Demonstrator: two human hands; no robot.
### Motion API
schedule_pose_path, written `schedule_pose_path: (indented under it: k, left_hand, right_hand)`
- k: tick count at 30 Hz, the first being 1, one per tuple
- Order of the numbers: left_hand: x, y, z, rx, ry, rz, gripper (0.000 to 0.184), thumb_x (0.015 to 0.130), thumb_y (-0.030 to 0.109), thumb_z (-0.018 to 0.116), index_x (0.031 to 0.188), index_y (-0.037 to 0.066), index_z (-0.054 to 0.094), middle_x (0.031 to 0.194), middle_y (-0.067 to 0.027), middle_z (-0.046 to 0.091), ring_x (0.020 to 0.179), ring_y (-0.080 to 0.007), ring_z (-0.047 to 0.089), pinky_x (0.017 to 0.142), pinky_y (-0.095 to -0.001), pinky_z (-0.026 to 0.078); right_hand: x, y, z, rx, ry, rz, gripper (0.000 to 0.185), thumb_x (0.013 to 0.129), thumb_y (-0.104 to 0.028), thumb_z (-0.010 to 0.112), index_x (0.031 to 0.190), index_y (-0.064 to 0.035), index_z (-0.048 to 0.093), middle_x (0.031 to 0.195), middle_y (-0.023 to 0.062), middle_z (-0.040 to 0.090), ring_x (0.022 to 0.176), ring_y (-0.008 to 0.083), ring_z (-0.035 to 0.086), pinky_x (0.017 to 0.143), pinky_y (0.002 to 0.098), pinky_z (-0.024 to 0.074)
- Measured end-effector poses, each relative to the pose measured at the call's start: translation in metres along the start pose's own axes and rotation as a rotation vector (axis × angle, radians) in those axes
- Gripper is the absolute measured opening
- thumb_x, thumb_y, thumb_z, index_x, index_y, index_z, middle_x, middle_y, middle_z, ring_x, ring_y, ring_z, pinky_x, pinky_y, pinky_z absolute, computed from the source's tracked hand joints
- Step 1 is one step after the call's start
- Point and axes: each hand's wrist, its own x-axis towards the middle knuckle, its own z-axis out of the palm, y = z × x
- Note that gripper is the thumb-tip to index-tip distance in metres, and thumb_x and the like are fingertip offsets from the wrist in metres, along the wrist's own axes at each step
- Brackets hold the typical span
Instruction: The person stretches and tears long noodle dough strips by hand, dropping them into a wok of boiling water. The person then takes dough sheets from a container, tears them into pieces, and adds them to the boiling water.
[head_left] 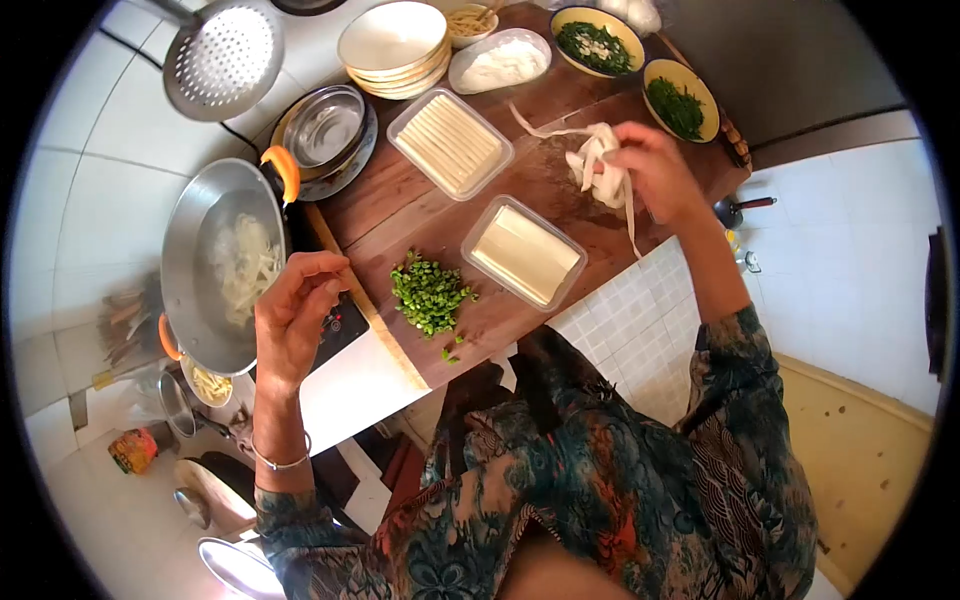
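1. Patterned shirt cloth point(580, 470) is filling the bottom of the view.
2. Pale strips point(600, 170) are bunching together at the right part of the worktop point(400, 228), their loose ends trailing outward.
3. The right hand point(655, 172) is pinching the strips between thumb and fingers.
4. Two tubs are sitting nearby: the far tub point(426, 170) is holding a row of thin sticks point(450, 143), the near tub point(503, 282) a smooth slab point(525, 255).
5. Beyond the strips, two bowls, one point(598, 16) farther and one point(672, 69) nearer the hand, are holding greens.
6. Chopped stems point(430, 292) are lying in a heap left of the near tub.
7. The left hand point(292, 318) is hovering by the pot point(192, 255), fingers curling toward the thumb; I cannot tell whether they are gripping anything.
8. Inside the pot, pale pieces point(247, 265) are lying clumped.
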Motion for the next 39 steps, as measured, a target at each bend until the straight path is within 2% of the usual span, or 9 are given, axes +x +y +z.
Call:
schedule_pose_path:
  k: [11,20,24,27,30,31,35,37,39]
  left_hand:
    - [-0.083,-0.026,-0.031,-0.158,-0.022,-0.099,0.016,0.087,0.000,0.054,0.103,-0.002,0.059,0.096,-0.0040,0.058,0.088,-0.0095,0.056,0.075,-0.0229,0.046]
    - [-0.168,-0.064,-0.040,-0.345,0.147,-0.291,0.015,0.088,0.004,0.053,0.102,-0.001,0.058,0.090,-0.0030,0.059,0.083,-0.0095,0.056,0.074,-0.0227,0.046]
    - [-0.189,-0.080,-0.047,-0.417,0.206,-0.337,0.015,0.087,0.002,0.052,0.101,-0.002,0.059,0.095,-0.0054,0.060,0.086,-0.0119,0.058,0.076,-0.0239,0.047]
    - [-0.197,-0.094,-0.044,-0.512,0.249,-0.335,0.014,0.086,0.000,0.053,0.099,-0.002,0.058,0.093,-0.0054,0.060,0.086,-0.0127,0.059,0.077,-0.0246,0.047]
    - [-0.195,-0.100,-0.039,-0.433,0.257,-0.344,0.014,0.087,0.000,0.050,0.098,-0.001,0.060,0.093,-0.0057,0.061,0.083,-0.0131,0.060,0.074,-0.0242,0.047]
    - [-0.194,-0.104,-0.035,-0.443,0.239,-0.339,0.015,0.087,0.000,0.050,0.098,-0.001,0.060,0.093,-0.0056,0.061,0.083,-0.0127,0.060,0.073,-0.0237,0.047]
    - [-0.175,-0.106,-0.009,-0.481,0.165,-0.354,0.014,0.088,0.000,0.050,0.098,-0.001,0.059,0.093,-0.0053,0.060,0.083,-0.0124,0.059,0.073,-0.0235,0.046]
    - [-0.160,-0.099,0.013,-0.471,0.076,-0.351,0.013,0.088,0.000,0.051,0.098,-0.002,0.058,0.092,-0.0052,0.059,0.083,-0.0126,0.058,0.074,-0.0238,0.046]
    - [-0.141,-0.101,0.044,-0.410,-0.020,-0.274,0.014,0.087,0.000,0.053,0.100,-0.003,0.056,0.091,-0.0065,0.058,0.082,-0.0134,0.057,0.072,-0.0246,0.046]
  right_hand:
    - [-0.007,-0.175,0.218,-0.004,-0.460,-0.740,0.033,0.082,-0.005,0.055,0.114,0.0054,0.052,0.097,0.0150,0.062,0.082,0.0193,0.061,0.072,0.0291,0.0508]
    - [0.009,-0.153,0.394,-0.098,-0.792,-0.418,0.059,0.077,0.004,0.057,0.130,0.0119,0.030,0.100,0.0214,0.057,0.082,0.0245,0.061,0.072,0.0256,0.0554]
    - [0.072,-0.088,0.435,-0.294,-0.889,-0.315,0.037,0.075,0.003,0.054,0.112,0.0049,0.054,0.085,0.0168,0.060,0.073,0.0185,0.060,0.056,0.0261,0.0482]
    - [0.067,-0.104,0.400,-1.066,-0.657,-0.218,0.017,0.075,-0.017,0.059,0.077,-0.0008,0.063,0.065,0.0095,0.059,0.054,0.0166,0.057,0.052,0.0332,0.0435]
    - [0.085,-0.055,0.332,-0.816,-0.489,-0.642,0.020,0.079,-0.014,0.054,0.093,-0.0022,0.062,0.071,0.0116,0.062,0.055,0.0179,0.059,0.051,0.0316,0.0453]
    - [0.086,-0.052,0.295,-1.118,-0.504,-0.725,0.029,0.089,-0.015,0.053,0.114,-0.0018,0.056,0.106,0.0112,0.063,0.097,0.0171,0.060,0.084,0.0301,0.0472]
    - [0.023,0.005,0.158,-1.244,-0.241,-0.767,0.015,0.082,-0.018,0.054,0.079,-0.0032,0.056,0.072,0.0136,0.058,0.065,0.0297,0.057,0.058,0.0406,0.0433]
    - [-0.002,0.027,0.115,-1.470,-0.353,-0.195,0.020,0.081,-0.013,0.056,0.099,-0.0060,0.061,0.096,0.0145,0.062,0.085,0.0292,0.060,0.074,0.0372,0.0475]
    - [-0.012,0.053,0.096,-1.490,-0.312,-0.352,0.021,0.081,-0.011,0.055,0.101,-0.0068,0.060,0.098,0.0145,0.059,0.090,0.0300,0.057,0.074,0.0386,0.0466]
